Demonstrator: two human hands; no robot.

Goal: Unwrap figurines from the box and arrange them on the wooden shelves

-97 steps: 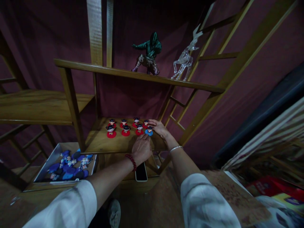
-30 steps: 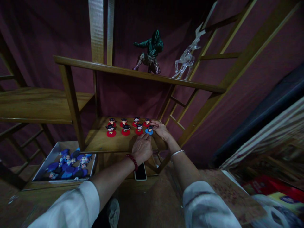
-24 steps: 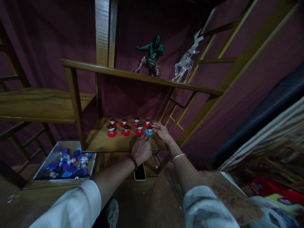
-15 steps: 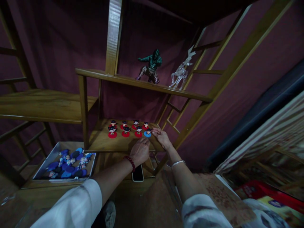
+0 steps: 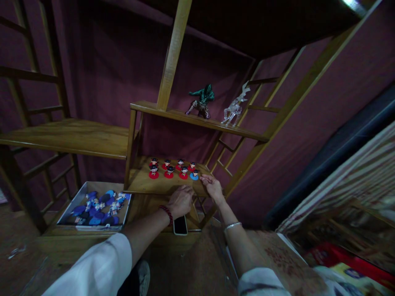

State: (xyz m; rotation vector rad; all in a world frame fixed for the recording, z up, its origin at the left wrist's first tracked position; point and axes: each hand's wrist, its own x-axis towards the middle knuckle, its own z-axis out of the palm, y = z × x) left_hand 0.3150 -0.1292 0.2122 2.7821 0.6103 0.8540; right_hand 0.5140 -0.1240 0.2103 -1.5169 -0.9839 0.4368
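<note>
I see a wooden shelf [image 5: 138, 186] against a dark maroon wall [image 5: 108, 74], with red-based figures [image 5: 169, 172] in two rows. The blue-based figure [image 5: 194, 175] ends the front row, just beyond the right hand [image 5: 212, 188], which lies flat and empty. The left hand [image 5: 180, 200] rests slack on the shelf's edge, holding nothing.

Left hand [image 5: 180, 200], right hand [image 5: 212, 188] near shelf figurines [image 5: 170, 171]

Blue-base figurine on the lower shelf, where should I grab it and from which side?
Probably pinch the blue-base figurine by its head from the open right side, where the right hand is; it stands upright, with red-base figurines crowding its left.
</note>
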